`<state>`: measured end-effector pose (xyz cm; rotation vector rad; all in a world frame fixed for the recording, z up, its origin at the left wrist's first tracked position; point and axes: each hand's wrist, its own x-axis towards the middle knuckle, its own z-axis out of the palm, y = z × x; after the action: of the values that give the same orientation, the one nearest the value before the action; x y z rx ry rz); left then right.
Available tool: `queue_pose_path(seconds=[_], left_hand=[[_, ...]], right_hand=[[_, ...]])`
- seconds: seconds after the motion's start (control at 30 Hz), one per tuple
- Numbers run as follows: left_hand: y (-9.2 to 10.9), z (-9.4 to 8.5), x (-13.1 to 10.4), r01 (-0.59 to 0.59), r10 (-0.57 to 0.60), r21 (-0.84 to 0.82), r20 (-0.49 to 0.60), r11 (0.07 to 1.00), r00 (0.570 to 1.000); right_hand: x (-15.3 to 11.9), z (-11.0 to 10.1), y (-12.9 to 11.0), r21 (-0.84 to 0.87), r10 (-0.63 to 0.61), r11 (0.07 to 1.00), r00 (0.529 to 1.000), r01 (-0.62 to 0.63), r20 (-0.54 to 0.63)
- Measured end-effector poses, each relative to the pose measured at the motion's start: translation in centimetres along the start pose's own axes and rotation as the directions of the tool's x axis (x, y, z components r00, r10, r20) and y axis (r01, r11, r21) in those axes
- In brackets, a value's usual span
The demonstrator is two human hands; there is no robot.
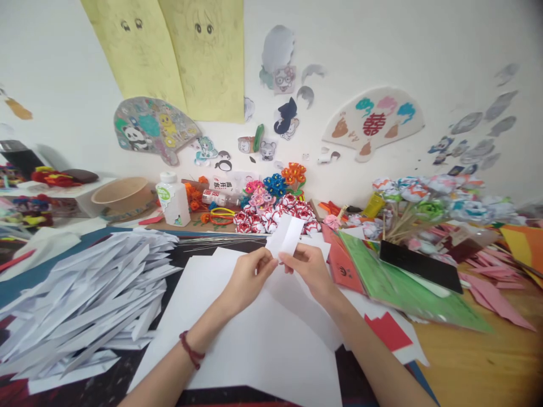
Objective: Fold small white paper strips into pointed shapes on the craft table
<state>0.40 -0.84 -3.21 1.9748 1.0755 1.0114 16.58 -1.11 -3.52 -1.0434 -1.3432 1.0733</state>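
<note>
A small folded white paper strip (289, 233) is pinched between both hands above large white sheets (254, 345). My left hand (253, 275) grips its lower left corner, fingers curled against the thumb. On the other side, my right hand (309, 269) holds the lower right edge between thumb and fingers. The strip tilts up and away, with a crease along its length. A big heap of folded white strips (97, 299) lies to the left of the sheets.
Behind the sheets are a white bottle (173, 199) and red-and-white paper flowers (275, 213). To the right lie a green packet (403, 282), a black phone (419, 265), red paper (388, 330) and pink strips (492, 271). A round wooden container (124, 195) stands back left.
</note>
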Motion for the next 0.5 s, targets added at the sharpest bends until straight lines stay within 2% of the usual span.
queue_pose_path(seconds=[0.13,0.27,0.5], left_hand=[[0.14,-0.41,0.05,0.010,-0.010,-0.008,-0.015,1.000,1.000],[0.05,-0.91,0.12,0.011,-0.010,0.003,-0.098,1.000,0.995],[0.52,-0.76,-0.18,0.017,-0.013,0.018,-0.170,1.000,0.985]], right_hand=[[0.00,-0.07,0.04,0.003,-0.004,1.000,1.000,0.004,0.009],[0.11,-0.06,0.27,0.000,-0.003,1.000,0.999,0.003,0.053],[0.31,-0.13,0.15,-0.064,-0.009,0.998,0.994,0.016,0.106]])
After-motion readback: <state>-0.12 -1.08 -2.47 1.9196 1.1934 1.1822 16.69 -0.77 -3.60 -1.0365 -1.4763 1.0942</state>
